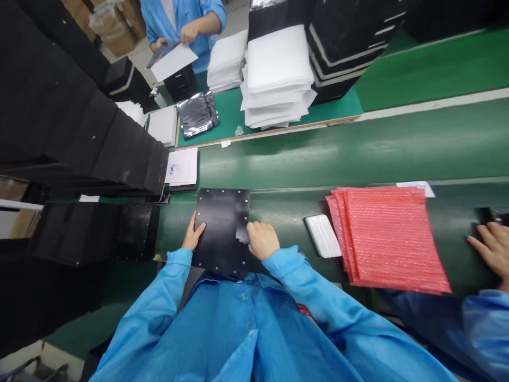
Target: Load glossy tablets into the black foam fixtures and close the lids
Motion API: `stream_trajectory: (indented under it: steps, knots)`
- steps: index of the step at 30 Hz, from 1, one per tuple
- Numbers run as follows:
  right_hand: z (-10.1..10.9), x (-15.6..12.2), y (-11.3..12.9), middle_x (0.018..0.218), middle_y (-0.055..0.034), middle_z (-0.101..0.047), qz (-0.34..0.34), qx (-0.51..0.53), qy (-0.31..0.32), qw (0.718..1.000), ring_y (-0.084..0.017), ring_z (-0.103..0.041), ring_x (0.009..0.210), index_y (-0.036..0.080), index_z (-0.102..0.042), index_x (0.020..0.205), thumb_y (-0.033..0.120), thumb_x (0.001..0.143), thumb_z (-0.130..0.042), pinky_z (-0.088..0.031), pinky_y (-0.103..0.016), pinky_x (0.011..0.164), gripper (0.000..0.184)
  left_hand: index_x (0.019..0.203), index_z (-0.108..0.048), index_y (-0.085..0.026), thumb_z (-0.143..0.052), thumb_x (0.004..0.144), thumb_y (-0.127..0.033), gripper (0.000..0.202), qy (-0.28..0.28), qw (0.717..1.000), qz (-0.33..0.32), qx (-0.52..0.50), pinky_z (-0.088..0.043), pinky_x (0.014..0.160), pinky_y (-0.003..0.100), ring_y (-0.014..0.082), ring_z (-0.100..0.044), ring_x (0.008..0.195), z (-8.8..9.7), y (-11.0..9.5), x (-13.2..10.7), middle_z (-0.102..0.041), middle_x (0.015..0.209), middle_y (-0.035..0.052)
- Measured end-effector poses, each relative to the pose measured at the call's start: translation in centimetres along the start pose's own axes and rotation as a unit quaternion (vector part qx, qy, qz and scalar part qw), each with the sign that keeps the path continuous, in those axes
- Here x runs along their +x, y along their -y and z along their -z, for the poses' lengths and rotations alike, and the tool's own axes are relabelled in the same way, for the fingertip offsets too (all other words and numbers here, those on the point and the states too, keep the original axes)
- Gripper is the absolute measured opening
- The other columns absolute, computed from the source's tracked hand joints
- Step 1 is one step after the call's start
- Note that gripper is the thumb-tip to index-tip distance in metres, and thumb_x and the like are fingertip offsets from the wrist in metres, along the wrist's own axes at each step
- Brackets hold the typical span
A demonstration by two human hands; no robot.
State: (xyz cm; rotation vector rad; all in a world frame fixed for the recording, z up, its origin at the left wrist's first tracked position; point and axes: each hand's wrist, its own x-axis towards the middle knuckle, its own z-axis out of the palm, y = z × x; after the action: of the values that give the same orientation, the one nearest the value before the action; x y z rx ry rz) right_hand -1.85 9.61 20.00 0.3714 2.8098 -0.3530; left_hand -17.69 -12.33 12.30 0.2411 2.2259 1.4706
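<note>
A black rectangular panel with small holes along its edges lies flat on the green conveyor belt. My left hand grips the panel's left edge. My right hand rests at the panel's right edge, its fingers pinching a small grey film piece against the surface. Close to the right of my right hand lies a white foam pad, with a pile of pink bubble bags beyond it.
Tall stacks of black panels line the left. Beyond the belt stand white foam sheets and a silver bag. A co-worker's hand rests at the right; another person holds a white sheet opposite.
</note>
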Motion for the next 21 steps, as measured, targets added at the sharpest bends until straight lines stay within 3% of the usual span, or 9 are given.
stream_trajectory:
  steps: [2, 6, 10, 12, 15, 18, 20, 21]
  knots:
    - [1.0, 0.1, -0.4, 0.093, -0.0148, -0.064, 0.020, -0.018, 0.016, 0.999, -0.025, -0.060, 0.088, 0.013, -0.057, 0.097, 0.016, 0.076, -0.054, -0.033, -0.032, 0.071, 0.021, 0.143, -0.036, -0.020, -0.065, 0.074, -0.048, 0.080, -0.001, 1.000, 0.001, 0.000, -0.023, 0.116, 0.034, 0.0247, -0.032, 0.138, -0.2, -0.1, -0.2, -0.039, 0.148, 0.0065]
    - [1.1, 0.4, -2.2, 0.095, -0.0154, -0.065, -0.026, -0.042, 0.030, 0.998, -0.025, -0.061, 0.089, 0.012, -0.057, 0.098, 0.016, 0.080, -0.048, -0.034, -0.033, 0.070, 0.020, 0.142, -0.038, -0.020, -0.065, 0.073, -0.048, 0.079, 0.002, 1.000, -0.005, -0.003, -0.027, 0.114, 0.034, 0.0244, -0.036, 0.136, -0.3, -0.4, -0.3, -0.042, 0.146, 0.0072]
    - [0.4, 1.2, -1.0, 0.100, -0.0167, -0.064, 0.013, -0.061, 0.055, 0.997, -0.027, -0.061, 0.095, 0.010, -0.056, 0.103, 0.012, 0.076, -0.050, -0.036, -0.033, 0.073, 0.027, 0.142, -0.037, -0.020, -0.063, 0.075, -0.047, 0.077, 0.013, 0.999, -0.007, 0.040, -0.028, 0.113, 0.036, 0.0243, -0.041, 0.133, 0.4, -1.3, -0.2, -0.045, 0.143, 0.0084]
    - [0.1, 1.5, -0.1, 0.100, -0.0173, -0.065, 0.027, -0.062, 0.060, 0.996, -0.028, -0.062, 0.095, 0.010, -0.056, 0.103, 0.013, 0.076, -0.051, -0.038, -0.033, 0.074, 0.027, 0.143, -0.035, -0.019, -0.062, 0.076, -0.047, 0.078, -0.005, 0.993, -0.013, 0.117, -0.026, 0.114, 0.040, 0.0263, -0.038, 0.134, 0.1, -2.2, -1.0, -0.043, 0.144, 0.0114]
    - [-0.2, 1.8, 0.2, 0.098, -0.0180, -0.066, 0.034, -0.060, 0.058, 0.996, -0.029, -0.063, 0.094, 0.010, -0.057, 0.101, 0.015, 0.076, -0.051, -0.040, -0.033, 0.074, 0.026, 0.142, -0.035, -0.018, -0.069, 0.068, -0.050, 0.088, 0.000, 0.952, -0.074, 0.298, -0.012, 0.115, 0.053, 0.0340, -0.018, 0.142, -2.8, -4.3, -3.8, -0.029, 0.152, 0.0156]
    - [-0.3, 2.4, -0.7, 0.096, -0.0166, -0.067, 0.029, -0.030, 0.072, 0.997, -0.028, -0.065, 0.090, 0.010, -0.058, 0.100, 0.015, 0.074, -0.054, -0.042, -0.031, 0.072, 0.027, 0.142, -0.037, -0.019, -0.076, 0.060, -0.044, 0.094, 0.090, 0.903, -0.120, 0.403, 0.001, 0.111, 0.065, 0.0414, -0.001, 0.143, -7.6, -6.8, -7.5, -0.018, 0.155, 0.0158]
    - [-0.6, 3.1, -2.1, 0.091, -0.0117, -0.069, 0.046, 0.049, 0.130, 0.989, -0.025, -0.066, 0.084, 0.013, -0.060, 0.097, 0.017, 0.072, -0.057, -0.044, -0.029, 0.069, 0.025, 0.144, -0.034, -0.019, -0.072, 0.061, -0.030, 0.092, 0.104, 0.907, -0.094, 0.397, 0.003, 0.107, 0.069, 0.0443, 0.003, 0.141, -9.6, -8.6, -9.5, -0.013, 0.156, 0.0153]
    - [-0.9, 3.4, -2.9, 0.088, -0.0094, -0.070, 0.048, 0.097, 0.151, 0.983, -0.023, -0.066, 0.082, 0.014, -0.061, 0.097, 0.019, 0.073, -0.057, -0.046, -0.028, 0.069, 0.025, 0.145, -0.032, -0.020, -0.068, 0.061, -0.023, 0.091, 0.099, 0.918, -0.079, 0.375, 0.002, 0.107, 0.070, 0.0445, 0.005, 0.141, -9.7, -9.5, -10.2, -0.011, 0.157, 0.0142]
